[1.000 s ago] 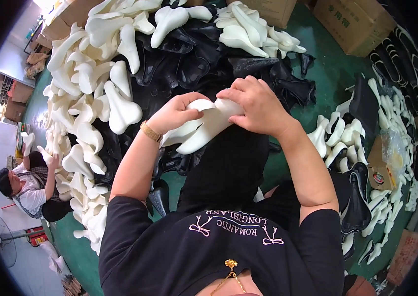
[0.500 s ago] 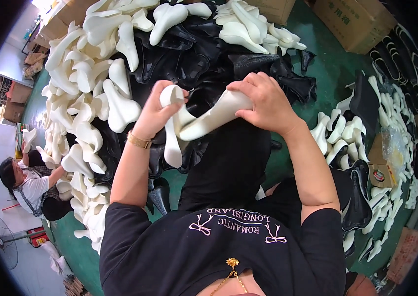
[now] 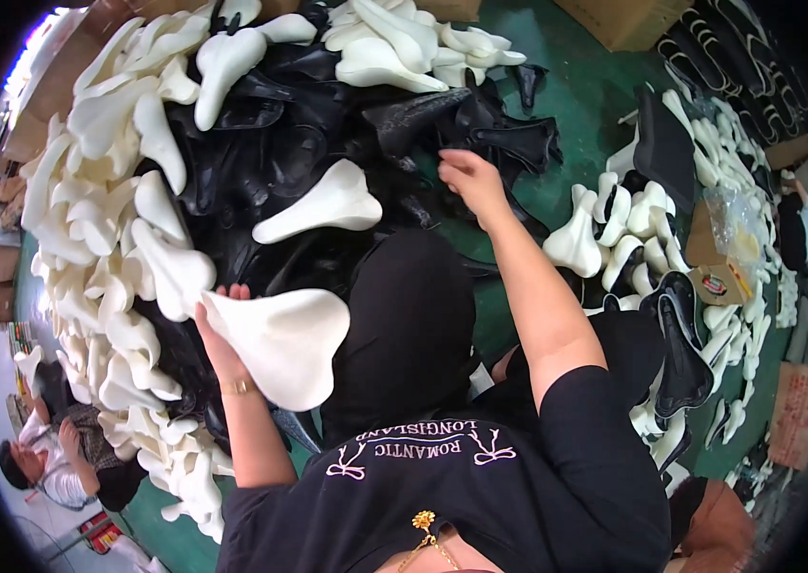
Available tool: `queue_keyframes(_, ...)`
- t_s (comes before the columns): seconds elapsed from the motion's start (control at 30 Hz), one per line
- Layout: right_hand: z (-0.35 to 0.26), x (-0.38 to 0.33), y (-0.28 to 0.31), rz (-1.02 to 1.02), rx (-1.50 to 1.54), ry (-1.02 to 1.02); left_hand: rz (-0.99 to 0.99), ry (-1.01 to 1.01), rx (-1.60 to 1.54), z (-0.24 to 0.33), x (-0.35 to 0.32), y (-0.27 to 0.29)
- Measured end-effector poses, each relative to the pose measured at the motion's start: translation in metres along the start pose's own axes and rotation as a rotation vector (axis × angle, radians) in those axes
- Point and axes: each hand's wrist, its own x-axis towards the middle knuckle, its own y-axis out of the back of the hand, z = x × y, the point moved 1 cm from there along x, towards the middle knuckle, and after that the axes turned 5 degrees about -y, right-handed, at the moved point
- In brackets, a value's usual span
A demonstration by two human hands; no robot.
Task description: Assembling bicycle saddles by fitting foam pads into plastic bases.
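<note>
A white foam bicycle saddle pad [image 3: 284, 344] rests in my left hand [image 3: 222, 334], its wide end toward my knee. The fingers are partly hidden behind the pad. My right hand [image 3: 475, 181] hovers over the black saddle shells [image 3: 509, 134], with its fingers loosely bent and nothing visible in them. Another white saddle pad [image 3: 327, 202] lies across the dark shells between my hands, narrow end to the left. Nearest to my right fingers is a black shell [image 3: 409, 119] with a dull, speckled surface.
White saddle pads [image 3: 89, 210] are heaped along the left, with more pads [image 3: 394, 43] at the far side. A co-worker [image 3: 60, 458] sits at the left. On the right are more pads [image 3: 576, 234], a small cardboard box [image 3: 719, 282] and a large carton [image 3: 623, 19].
The white pad once between both hands has left my right hand. My left hand now supports a pad lower down, and my right hand is empty. The view has shifted.
</note>
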Motion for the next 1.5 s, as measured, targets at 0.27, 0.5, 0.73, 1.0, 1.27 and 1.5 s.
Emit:
queue_keyframes(0.27,0.189,-0.031,0.059,0.454,0.497,-0.839,0.031,0.115,-0.073,-0.014,-0.004,0.016)
queue_keyframes(0.5,0.197,0.014,0.046,0.373,0.628,-0.818,-0.039,0.146,-0.01,-0.011,0.0,0.012)
queue_keyframes(0.73,0.143,-0.008,0.062,0.329,0.127,-0.568,-0.042,-0.045,0.084,0.009,-0.01,-0.019)
queue_keyframes(1.0,-0.03,-0.071,0.096,0.503,-0.166,0.186,-0.395,0.17,-0.096,-0.012,-0.053,-0.134)
queue_keyframes(1.27,-0.15,-0.212,0.07,0.353,-0.408,0.675,-0.605,0.346,0.03,-0.072,-0.081,-0.162)
queue_keyframes(1.5,-0.155,-0.244,0.03,0.209,-0.554,0.72,-0.653,0.347,-0.013,-0.074,-0.108,-0.165)
